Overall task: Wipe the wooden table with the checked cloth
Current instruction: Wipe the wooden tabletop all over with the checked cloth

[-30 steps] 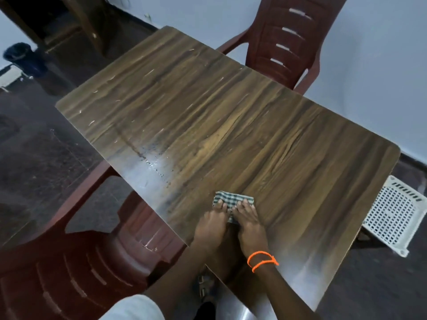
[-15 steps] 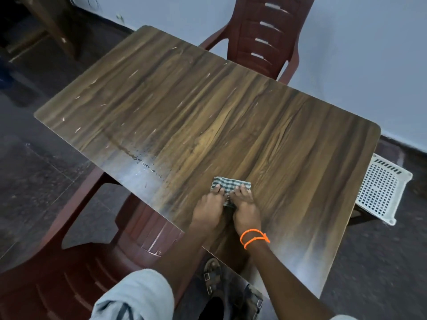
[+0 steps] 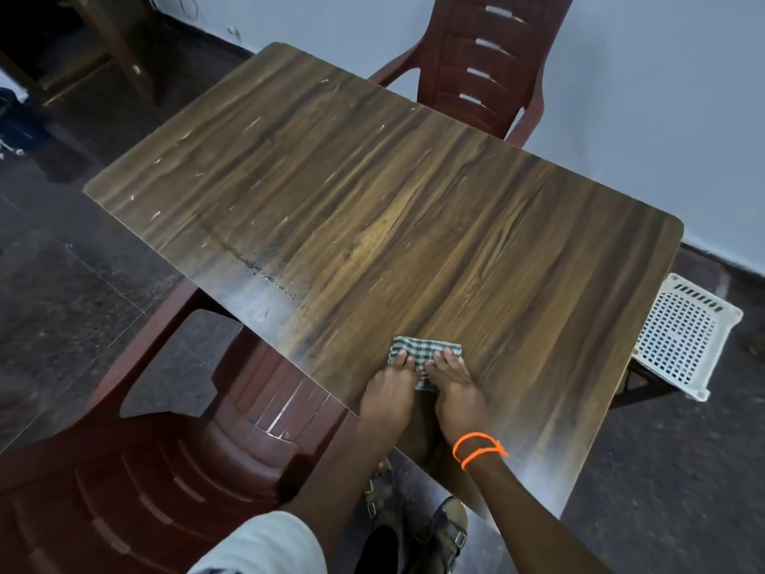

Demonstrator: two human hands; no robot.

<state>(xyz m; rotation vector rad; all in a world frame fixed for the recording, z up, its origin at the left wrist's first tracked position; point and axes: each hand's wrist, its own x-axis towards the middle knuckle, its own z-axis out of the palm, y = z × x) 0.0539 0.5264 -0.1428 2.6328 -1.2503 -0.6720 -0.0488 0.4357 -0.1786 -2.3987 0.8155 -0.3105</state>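
Near the worktop's point(image 3: 414, 209) front edge, both hands, left hand point(image 3: 387, 391) and right hand point(image 3: 457, 393), keep flat fingers pressed on the folded checked cloth point(image 3: 422, 350), barely advanced, so wiping has hardly begun.

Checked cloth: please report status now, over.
Left hand and right hand both flat on checked cloth, fingers straight. Cloth folded small, near table front edge. Wet droplets at left edge. Nothing blocking on top.

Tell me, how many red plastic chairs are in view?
2: one chair at the table's far side, one chair at its near left. Others may be hidden.
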